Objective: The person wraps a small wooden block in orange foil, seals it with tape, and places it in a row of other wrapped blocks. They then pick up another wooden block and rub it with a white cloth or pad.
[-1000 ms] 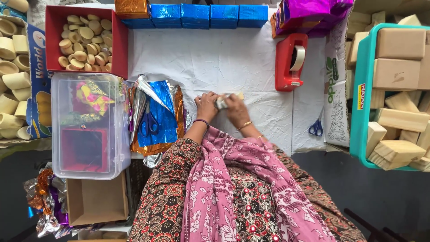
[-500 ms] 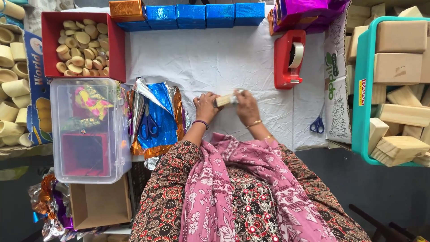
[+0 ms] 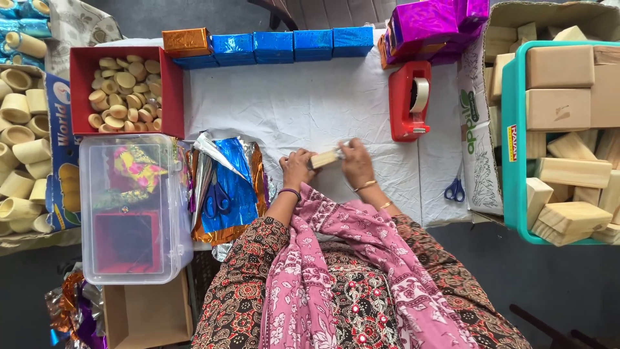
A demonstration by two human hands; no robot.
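Note:
A small pale wooden block is held between both hands just above the white cloth on the table. My left hand grips its left end and my right hand grips its right end. Shiny blue, silver and copper foil sheets lie just left of my left hand, with blue-handled scissors on top of them. A red tape dispenser stands beyond my right hand.
A clear plastic box holding coloured foil sits at left, a red tray of round wooden pieces behind it. Wrapped blue boxes line the far edge. A teal crate of wooden blocks is at right, with small scissors beside it.
Both hands with the block have shifted slightly and the block is now turned more lengthwise between them. Nothing else on the table has moved.

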